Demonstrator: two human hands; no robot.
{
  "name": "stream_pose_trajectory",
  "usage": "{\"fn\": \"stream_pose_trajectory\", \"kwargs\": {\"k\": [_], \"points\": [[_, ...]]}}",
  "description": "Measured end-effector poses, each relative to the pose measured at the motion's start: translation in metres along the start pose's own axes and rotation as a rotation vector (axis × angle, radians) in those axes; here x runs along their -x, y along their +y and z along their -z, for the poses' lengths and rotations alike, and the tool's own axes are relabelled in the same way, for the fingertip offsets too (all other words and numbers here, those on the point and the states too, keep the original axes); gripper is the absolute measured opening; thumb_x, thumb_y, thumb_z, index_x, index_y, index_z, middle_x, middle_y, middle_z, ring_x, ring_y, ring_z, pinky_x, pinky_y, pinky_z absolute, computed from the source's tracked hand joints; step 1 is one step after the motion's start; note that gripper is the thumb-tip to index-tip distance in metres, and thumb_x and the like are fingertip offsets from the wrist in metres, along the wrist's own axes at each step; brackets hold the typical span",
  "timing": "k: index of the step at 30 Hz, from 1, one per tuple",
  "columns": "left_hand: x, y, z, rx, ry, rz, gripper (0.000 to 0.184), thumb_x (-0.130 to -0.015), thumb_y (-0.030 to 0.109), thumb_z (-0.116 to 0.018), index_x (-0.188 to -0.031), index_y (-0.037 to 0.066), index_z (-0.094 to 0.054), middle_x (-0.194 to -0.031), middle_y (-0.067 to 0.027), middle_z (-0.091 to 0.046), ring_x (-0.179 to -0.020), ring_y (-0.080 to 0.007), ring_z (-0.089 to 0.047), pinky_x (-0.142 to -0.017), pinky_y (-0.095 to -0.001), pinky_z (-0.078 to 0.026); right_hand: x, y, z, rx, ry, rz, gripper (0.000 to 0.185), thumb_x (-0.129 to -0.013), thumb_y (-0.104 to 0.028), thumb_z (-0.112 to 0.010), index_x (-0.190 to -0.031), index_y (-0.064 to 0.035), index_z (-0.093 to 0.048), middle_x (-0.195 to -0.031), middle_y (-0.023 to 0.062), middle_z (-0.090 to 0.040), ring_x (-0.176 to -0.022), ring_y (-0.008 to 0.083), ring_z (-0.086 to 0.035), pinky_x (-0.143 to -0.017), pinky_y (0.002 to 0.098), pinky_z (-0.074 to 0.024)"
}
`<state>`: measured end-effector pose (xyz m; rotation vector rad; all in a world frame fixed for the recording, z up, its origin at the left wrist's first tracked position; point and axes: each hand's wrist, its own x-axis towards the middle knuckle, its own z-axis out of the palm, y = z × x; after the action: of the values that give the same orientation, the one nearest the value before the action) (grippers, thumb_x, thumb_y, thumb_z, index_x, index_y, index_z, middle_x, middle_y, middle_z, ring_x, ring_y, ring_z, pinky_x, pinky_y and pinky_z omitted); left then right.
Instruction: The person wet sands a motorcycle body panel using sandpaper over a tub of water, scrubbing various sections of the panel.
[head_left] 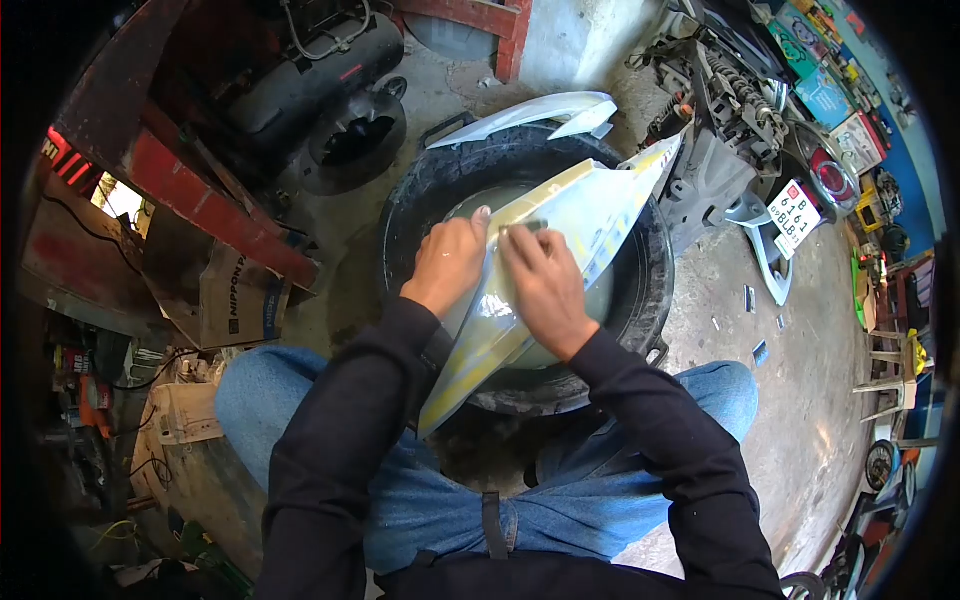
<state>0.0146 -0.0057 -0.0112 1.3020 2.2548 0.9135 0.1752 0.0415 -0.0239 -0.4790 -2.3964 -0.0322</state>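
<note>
A long, pointed motorcycle body panel [580,215], white with yellow and pale blue patches, lies slantwise over a black tub [655,285]. Its surface is wet and shiny near my hands. My left hand [447,260] is closed on the panel's left edge, thumb on top, the other fingers partly hidden underneath. On the panel's upper face, my right hand [548,285] presses down with bent fingers. Under those fingertips shows a small dark piece that looks like sandpaper [536,225]; most of it is covered. Cloudy water [600,300] shows in the tub below the panel.
A second white panel [530,115] rests across the tub's far rim. Dark motorcycle parts and a number plate [793,215] stand at the right. At the left are a red metal frame [215,195], a black tank [310,75] and a cardboard box [240,300].
</note>
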Motion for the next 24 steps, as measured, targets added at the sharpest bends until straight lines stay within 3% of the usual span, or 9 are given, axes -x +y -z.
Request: {"fn": "stream_pose_trajectory", "kwargs": {"k": [4, 6, 10, 12, 14, 15, 17, 24], "points": [[0.0, -0.004, -0.003, -0.018, -0.027, -0.01, 0.071, -0.111, 0.046, -0.035, -0.087, -0.012, -0.07, -0.093, -0.0404, -0.065, -0.099, -0.0582, -0.062, -0.091, -0.0608, -0.048, -0.008, -0.004, 0.003, 0.042, -0.011, -0.077, 0.042, -0.078, -0.001, -0.063, -0.12, 0.0043, -0.068, -0.122, 0.0083, -0.063, -0.1, 0.0296, -0.058, -0.088, 0.0369, -0.0524], [-0.002, -0.002, -0.001, -0.018, -0.031, 0.008, 0.072, -0.111, 0.046, -0.035, -0.087, -0.012, -0.07, -0.094, -0.0405, -0.065, -0.099, -0.0583, -0.062, -0.091, -0.0607, -0.048, 0.002, -0.013, 0.001, -0.018, 0.038, 0.009, 0.041, -0.078, 0.0, -0.063, -0.119, 0.0045, -0.068, -0.119, 0.0098, -0.063, -0.099, 0.03, -0.058, -0.087, 0.0371, -0.0519], [0.0, -0.006, -0.007, -0.013, -0.004, 0.005, 0.071, -0.111, 0.046, -0.035, -0.088, -0.012, -0.07, -0.095, -0.0405, -0.065, -0.1, -0.0579, -0.062, -0.092, -0.0605, -0.048, -0.014, 0.003, 0.001, 0.017, 0.011, -0.04, 0.041, -0.079, 0.0, -0.062, -0.119, 0.0042, -0.069, -0.121, 0.0097, -0.064, -0.098, 0.0294, -0.059, -0.086, 0.0373, -0.0527], [-0.004, -0.008, -0.006, -0.026, 0.003, -0.024, 0.071, -0.111, 0.046, -0.036, -0.088, -0.012, -0.07, -0.095, -0.0404, -0.065, -0.1, -0.0575, -0.062, -0.092, -0.0603, -0.048, -0.001, -0.004, 0.0, 0.012, -0.051, -0.032, 0.038, -0.084, -0.006, -0.063, -0.119, 0.0071, -0.067, -0.118, 0.0104, -0.062, -0.098, 0.028, -0.057, -0.085, 0.037, -0.052], [-0.006, -0.011, -0.008, -0.007, -0.015, 0.005, 0.071, -0.111, 0.046, -0.035, -0.087, -0.012, -0.069, -0.095, -0.04, -0.065, -0.1, -0.0573, -0.061, -0.092, -0.0599, -0.048, 0.007, -0.007, -0.005, -0.024, 0.023, 0.076, 0.037, -0.084, -0.006, -0.062, -0.118, 0.0066, -0.067, -0.118, 0.0109, -0.061, -0.098, 0.0279, -0.057, -0.084, 0.0372, -0.0509], [-0.01, -0.014, -0.011, -0.007, -0.014, 0.001, 0.071, -0.111, 0.046, -0.035, -0.087, -0.012, -0.069, -0.095, -0.04, -0.065, -0.1, -0.0573, -0.061, -0.092, -0.0599, -0.048, 0.0, -0.001, -0.003, -0.039, 0.012, 0.055, 0.044, -0.079, -0.002, -0.062, -0.122, 0.0049, -0.067, -0.122, 0.0114, -0.064, -0.097, 0.0289, -0.06, -0.086, 0.0377, -0.052], [-0.014, -0.025, -0.018, -0.043, 0.019, -0.121, 0.07, -0.111, 0.045, -0.035, -0.086, -0.011, -0.069, -0.094, -0.0397, -0.065, -0.099, -0.0573, -0.061, -0.092, -0.0602, -0.047, -0.005, 0.0, -0.001, -0.02, -0.001, 0.014, 0.044, -0.079, -0.003, -0.062, -0.122, 0.005, -0.067, -0.122, 0.0118, -0.064, -0.097, 0.0287, -0.061, -0.086, 0.0378, -0.0521], [-0.007, -0.019, -0.014, -0.02, -0.03, -0.014, 0.068, -0.111, 0.043, -0.035, -0.086, -0.011, -0.068, -0.094, -0.0402, -0.064, -0.098, -0.0571, -0.061, -0.09, -0.0611, -0.047, -0.002, 0.002, -0.001, -0.02, -0.028, 0.029, 0.044, -0.078, -0.004, -0.063, -0.121, 0.0055, -0.066, -0.121, 0.0131, -0.064, -0.095, 0.0291, -0.06, -0.085, 0.0381, -0.0515]]}}
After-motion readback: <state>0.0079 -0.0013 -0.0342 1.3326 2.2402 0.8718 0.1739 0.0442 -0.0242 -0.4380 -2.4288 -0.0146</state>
